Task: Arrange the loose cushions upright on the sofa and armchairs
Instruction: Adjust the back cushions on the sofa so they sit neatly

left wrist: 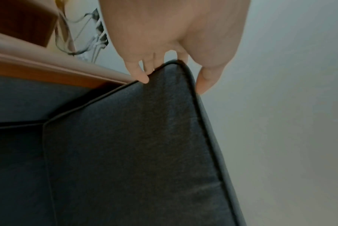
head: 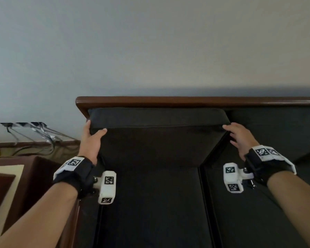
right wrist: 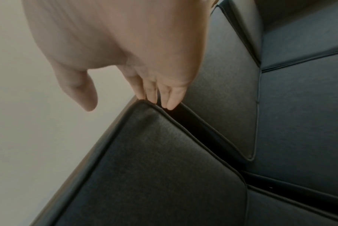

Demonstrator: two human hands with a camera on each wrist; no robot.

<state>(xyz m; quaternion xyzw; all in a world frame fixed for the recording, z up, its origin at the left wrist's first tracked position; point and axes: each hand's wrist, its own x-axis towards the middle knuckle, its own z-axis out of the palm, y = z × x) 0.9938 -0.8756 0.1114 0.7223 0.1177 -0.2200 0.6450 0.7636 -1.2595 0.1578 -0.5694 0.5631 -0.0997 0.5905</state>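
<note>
A pale wall (head: 150,42) rises behind the sofa (head: 150,203), whose dark seat pads sit under a brown wooden top rail (head: 186,101). Against that rail leans the dark grey back cushion (head: 157,140), upright and tipped slightly back, at the sofa's left end; a second back cushion (head: 276,126) stands just beside it to the right.

Both forearms reach forward to the leaning cushion's upper corners. The left hand (head: 91,140) grips the upper left corner, thumb across the front face and fingers wrapped behind the edge. The right hand (head: 240,138) rests at the upper right corner with fingers fairly straight, their tips tucked into the gap beside the neighbouring cushion, thumb held clear.

Each wrist carries a black strap with a white block bearing black-and-white square code markers; no readable words.

Left of the sofa stands a brown wooden side table (head: 16,176), with a tangle of cables (head: 34,133) along the wall behind it.
</note>
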